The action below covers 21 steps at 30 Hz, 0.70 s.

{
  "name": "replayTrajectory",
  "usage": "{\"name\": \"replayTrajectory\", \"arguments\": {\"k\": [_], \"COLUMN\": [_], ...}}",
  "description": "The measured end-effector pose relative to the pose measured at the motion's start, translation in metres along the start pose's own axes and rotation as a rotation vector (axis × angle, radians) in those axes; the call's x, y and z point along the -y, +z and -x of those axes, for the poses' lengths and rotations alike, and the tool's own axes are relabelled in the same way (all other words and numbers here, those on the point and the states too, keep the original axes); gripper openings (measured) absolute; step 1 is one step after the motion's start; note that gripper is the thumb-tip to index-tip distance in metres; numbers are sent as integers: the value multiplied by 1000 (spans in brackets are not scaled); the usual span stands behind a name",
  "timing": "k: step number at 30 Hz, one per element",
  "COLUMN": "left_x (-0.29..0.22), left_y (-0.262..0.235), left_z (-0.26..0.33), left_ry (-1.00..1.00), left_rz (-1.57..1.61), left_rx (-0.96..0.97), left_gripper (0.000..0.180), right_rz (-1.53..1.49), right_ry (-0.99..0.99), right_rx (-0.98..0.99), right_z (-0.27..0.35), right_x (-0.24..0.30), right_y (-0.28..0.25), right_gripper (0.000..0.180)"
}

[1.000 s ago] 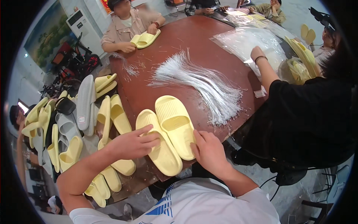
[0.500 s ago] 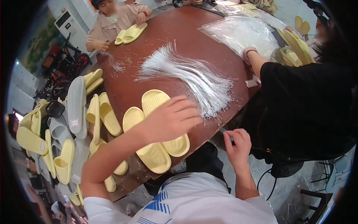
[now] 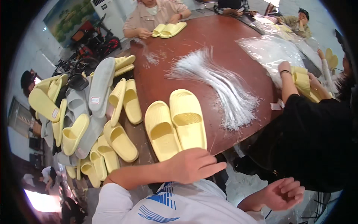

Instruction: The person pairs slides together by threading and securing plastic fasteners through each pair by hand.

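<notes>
Far left: heap of yellow and grey slippers (image 3: 85, 123) piled off the edge of the brown surface (image 3: 223, 41), loose and overlapping, apt to slide if nudged. Next, pair of yellow slippers (image 3: 175, 125) lies side by side, soles down, at the near edge of the surface, heels toward the person. They look like soft moulded foam: probably light, bendy, not fragile, slightly grippy; best taken at the heel end or pinched across the strap. Left hand (image 3: 192, 164) reaches across the body, palm down, fingers loosely extended, at the heel of the right-side slipper, holding nothing; contact itself unclear. Right of the pair, fan of thin white plastic ties (image 3: 223, 86) spreads close by, easy to scatter or snag. Right hand (image 3: 285, 194) low off the surface, half-curled, empty. Far right, a person in black (image 3: 313, 134) crowds that side, handling a yellow slipper by clear bags (image 3: 270, 52).
</notes>
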<state>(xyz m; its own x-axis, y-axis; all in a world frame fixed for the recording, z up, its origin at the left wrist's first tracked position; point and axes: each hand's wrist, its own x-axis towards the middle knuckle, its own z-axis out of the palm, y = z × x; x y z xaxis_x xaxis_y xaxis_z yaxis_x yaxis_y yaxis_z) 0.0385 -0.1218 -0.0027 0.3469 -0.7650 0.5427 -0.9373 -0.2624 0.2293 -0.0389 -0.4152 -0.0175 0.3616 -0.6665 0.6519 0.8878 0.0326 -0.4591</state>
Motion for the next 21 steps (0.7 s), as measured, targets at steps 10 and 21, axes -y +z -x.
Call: {"name": "replayTrajectory", "arguments": {"k": [10, 21], "left_x": [-64, -74], "left_y": [12, 35], "left_z": [39, 68], "left_ry": [-83, -41], "left_rz": [-71, 69], "left_rx": [-132, 76], "left_gripper": [40, 45], "right_rz": [-97, 166], "right_ry": [1000, 1355], "right_rx": [1187, 1198], "right_z": [48, 94], "right_x": [-54, -66], "right_y": [59, 85], "right_gripper": [46, 16]}}
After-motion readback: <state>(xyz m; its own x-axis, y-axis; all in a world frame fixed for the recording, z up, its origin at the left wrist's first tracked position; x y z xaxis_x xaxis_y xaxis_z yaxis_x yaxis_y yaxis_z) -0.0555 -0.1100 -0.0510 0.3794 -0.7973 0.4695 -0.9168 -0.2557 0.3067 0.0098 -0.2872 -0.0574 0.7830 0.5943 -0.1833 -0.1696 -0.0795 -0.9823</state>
